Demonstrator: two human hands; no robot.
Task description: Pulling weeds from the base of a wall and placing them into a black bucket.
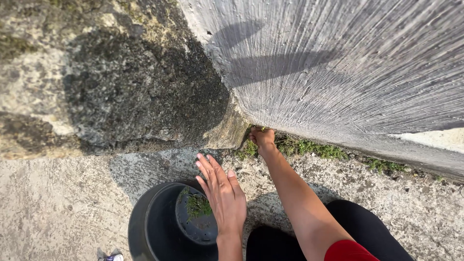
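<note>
The fingers of the right hand (263, 139) are curling closed around a tuft of the weeds (309, 147) growing where the grey wall (348, 72) is meeting the concrete ground (58, 208); exactly how much they are gripping is hidden by the knuckles. The strip of green is running away to the right along the wall's foot, so its long axis is following that seam. The left hand (223, 195) is hovering with fingers straight and together, holding nothing, just over the rim of the black bucket (150, 227), which is lying below and to the left of the right hand, with pulled greenery (198, 205) inside. The left hand is the nearer to the bucket.
</note>
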